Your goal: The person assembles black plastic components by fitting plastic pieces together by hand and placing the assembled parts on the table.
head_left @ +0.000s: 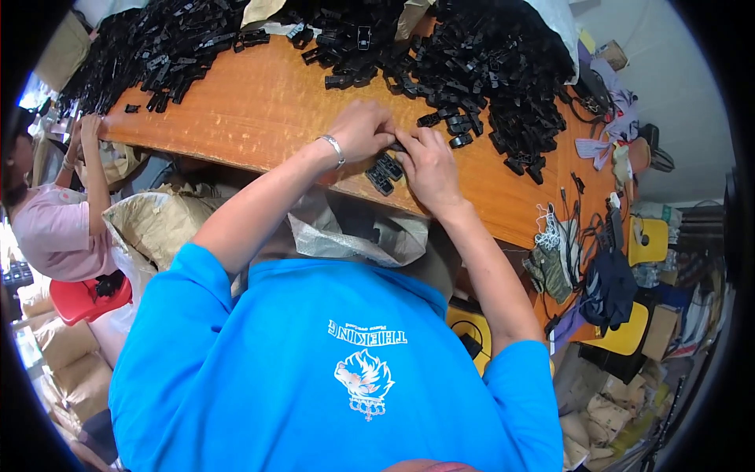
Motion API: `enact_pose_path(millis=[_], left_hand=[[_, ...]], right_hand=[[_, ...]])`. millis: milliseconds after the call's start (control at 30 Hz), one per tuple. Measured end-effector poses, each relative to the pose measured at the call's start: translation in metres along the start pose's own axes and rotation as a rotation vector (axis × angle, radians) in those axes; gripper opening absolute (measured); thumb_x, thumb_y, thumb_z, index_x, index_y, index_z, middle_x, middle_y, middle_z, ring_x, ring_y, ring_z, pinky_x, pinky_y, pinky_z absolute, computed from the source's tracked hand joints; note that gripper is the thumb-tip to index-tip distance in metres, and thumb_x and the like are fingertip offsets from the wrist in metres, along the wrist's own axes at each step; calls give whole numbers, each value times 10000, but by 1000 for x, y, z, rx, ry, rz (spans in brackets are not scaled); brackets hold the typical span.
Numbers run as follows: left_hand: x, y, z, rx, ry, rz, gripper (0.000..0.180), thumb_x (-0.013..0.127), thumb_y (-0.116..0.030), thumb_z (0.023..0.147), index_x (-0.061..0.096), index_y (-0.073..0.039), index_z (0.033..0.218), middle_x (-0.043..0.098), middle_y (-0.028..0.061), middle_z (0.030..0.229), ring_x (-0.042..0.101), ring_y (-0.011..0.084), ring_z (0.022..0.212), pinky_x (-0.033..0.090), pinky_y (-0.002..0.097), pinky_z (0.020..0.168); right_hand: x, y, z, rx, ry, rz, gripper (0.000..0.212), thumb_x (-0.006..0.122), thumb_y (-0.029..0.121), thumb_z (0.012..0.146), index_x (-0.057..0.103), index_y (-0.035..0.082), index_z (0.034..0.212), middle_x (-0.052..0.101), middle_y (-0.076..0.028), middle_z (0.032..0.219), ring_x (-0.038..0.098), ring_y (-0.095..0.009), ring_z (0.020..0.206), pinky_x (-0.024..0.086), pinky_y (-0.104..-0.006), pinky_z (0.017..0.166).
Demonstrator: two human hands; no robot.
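Observation:
Close together over the wooden table [299, 110], both of my hands have their fingers bent inward around a small black plastic part [399, 146]. My left hand [362, 132], with a silver bracelet at the wrist, pinches it from the left. On its other side my right hand [429, 167] is closed on the same part; fingers hide most of it. Just below the fingers, near the table edge, lies a small group of black plastic parts [383, 175]. A few more black pieces [454, 124] lie right beyond my right hand.
Large heaps of black parts [503, 67] [169, 51] cover the far side. Cables [572, 228] and a dark cloth bag [609, 283] lie at the right. Open sacks [165, 224] stand below the front edge. A person in pink [67, 228] works at the far left.

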State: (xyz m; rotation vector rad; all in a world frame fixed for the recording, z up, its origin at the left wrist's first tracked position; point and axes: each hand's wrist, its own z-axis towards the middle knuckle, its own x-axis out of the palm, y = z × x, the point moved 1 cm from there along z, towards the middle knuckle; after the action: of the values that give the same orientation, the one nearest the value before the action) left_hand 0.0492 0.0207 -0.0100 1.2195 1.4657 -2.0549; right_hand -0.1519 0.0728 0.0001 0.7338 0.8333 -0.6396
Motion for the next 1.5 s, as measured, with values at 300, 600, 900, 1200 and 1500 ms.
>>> enact_pose_path(millis=[300,600,900,1200,1500], left_hand=[[-21,-5,32,-78,-160,-63,193,767,-180,906,755,-87,1075,712,130,1037,688,329,1029,556,446,894],[-17,-6,57,29,-208,450,200,743,-164,914,727,-40,1071,679,164,1114,644,339,1131,570,429,958],[-8,-25,17,62,-81,186,200,755,-110,890,721,-48,1076,703,154,1002,673,380,1050,560,478,873],[-7,-27,19,100,-99,139,278,719,-47,883,701,-150,1142,696,120,1053,685,363,1042,563,471,862],[-12,-27,29,219,-86,296,280,790,-128,841,719,-131,1112,641,117,1054,651,334,1084,569,449,865]], right_hand=[[-15,-36,26,289,0,122,276,736,221,974,768,30,1170,752,-181,1048,737,-396,959,587,-479,842],[-8,-31,31,289,108,-77,237,768,256,949,742,59,1076,717,-208,973,733,-415,870,594,-493,764],[-36,-24,4,219,159,-12,280,741,72,925,695,71,1202,667,-217,1053,718,-423,853,593,-498,757],[-36,-30,-4,236,188,-50,300,790,98,896,689,7,1164,666,-186,1083,716,-417,918,595,-491,797],[-36,-27,-1,285,246,-67,257,780,111,915,691,4,1131,653,-198,1127,715,-427,938,597,-503,816]])
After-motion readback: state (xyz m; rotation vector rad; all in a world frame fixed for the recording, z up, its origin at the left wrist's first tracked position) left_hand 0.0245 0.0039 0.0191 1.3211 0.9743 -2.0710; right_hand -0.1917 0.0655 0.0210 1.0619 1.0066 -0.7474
